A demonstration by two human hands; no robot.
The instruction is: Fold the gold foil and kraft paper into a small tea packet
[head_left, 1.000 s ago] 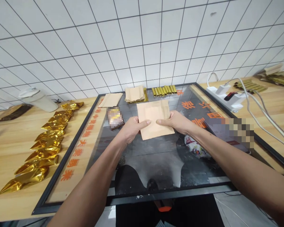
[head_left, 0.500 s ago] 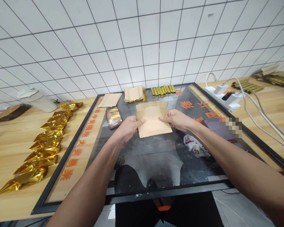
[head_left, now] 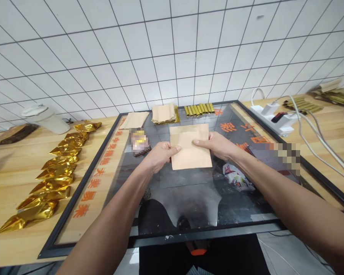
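Observation:
Between my two hands is a nearly square piece of tan paper [head_left: 190, 154], held up over the glass panel [head_left: 186, 198]. My left hand [head_left: 163, 154] pinches its left edge, the thumb on the front face and the fingers behind. On the right edge my right hand [head_left: 218, 145] grips the same way, thumb pressed on the front. Behind the paper lies a stack of tan paper pieces [head_left: 163, 113], with gold showing at its right side. Next to that stack is a row of rolled gold tubes [head_left: 199, 110]. Flatter tan sheets [head_left: 135, 120] rest at the panel's back left.
Twisted gold foil packets [head_left: 54, 185] line the wood table at left, near a pale lidded cup [head_left: 47, 119]. A partly blurred pack [head_left: 140, 142] lies left of my hands. At right are a power strip [head_left: 272, 119] with cables and a crumpled printed wrapper [head_left: 237, 177].
The paper has turned more squarely toward me and sits slightly to the right. Its upper part looks flatter. Both hands keep their pinch on it.

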